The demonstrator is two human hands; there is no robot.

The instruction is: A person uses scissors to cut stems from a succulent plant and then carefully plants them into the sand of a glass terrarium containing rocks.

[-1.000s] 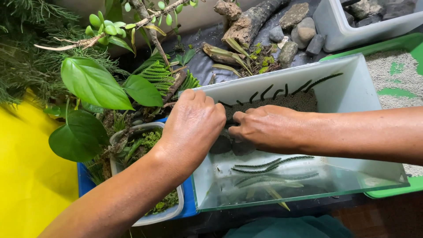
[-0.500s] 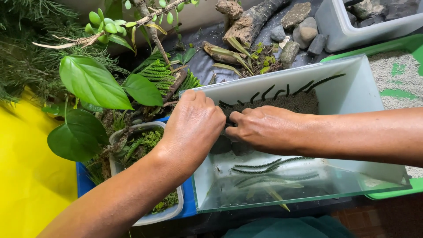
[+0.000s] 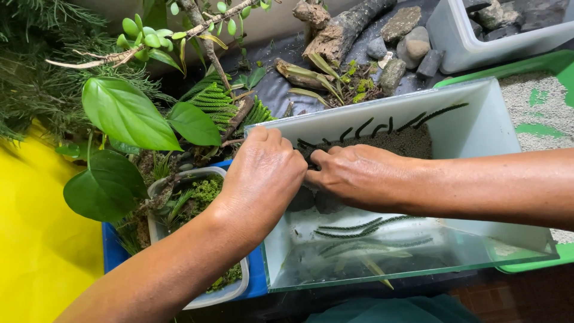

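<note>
Working deep in the glass tank (image 3: 478,128), the left hand (image 3: 263,176) and right hand (image 3: 359,176) are meeting over the dark soil (image 3: 406,143) by the back wall; whether either grip is pinching a sprig (image 3: 365,127), I cannot tell. Pressing too hard is risking toppling the planted row or knocking the glass.
</note>
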